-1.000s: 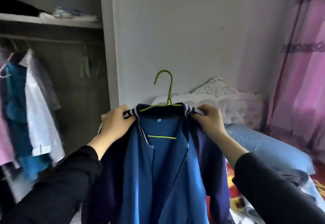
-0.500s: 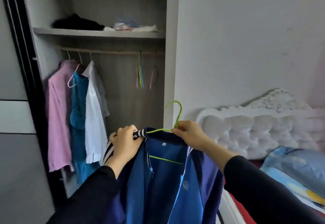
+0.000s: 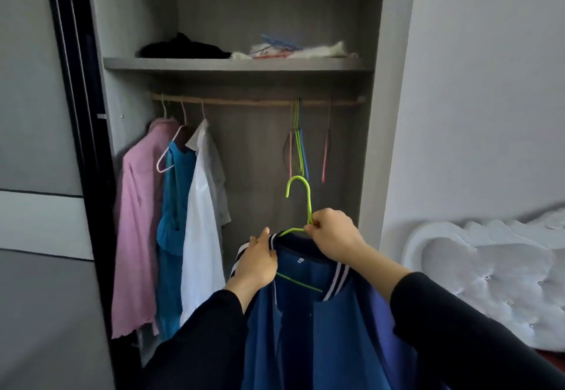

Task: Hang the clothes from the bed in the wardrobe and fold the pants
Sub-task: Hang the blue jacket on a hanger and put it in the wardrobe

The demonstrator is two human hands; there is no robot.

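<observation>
In the head view, the blue jacket point(image 3: 305, 322) with a striped collar sits on a green hanger point(image 3: 309, 206). It is held below the wooden rail point(image 3: 244, 102) of the open wardrobe, a little right of the rail's middle. The right hand point(image 3: 334, 236) pinches the hanger at the base of its hook, with the fingers closed tight on the wire. The left hand point(image 3: 258, 262) grips the left side of the collar, fingers curled round the cloth. The hook is free and well under the rail.

I think the main danger is at the rail. A bunch of empty hangers point(image 3: 298, 145) hangs from it directly above the hook. The hook may catch in them on the way up, or land on one of them instead of on the rail. The free part of the rail lies between this bunch and the white shirt point(image 3: 201, 221). The jacket is open in front, so if the left hand lets go too early, the cloth may slide off one shoulder.
</observation>
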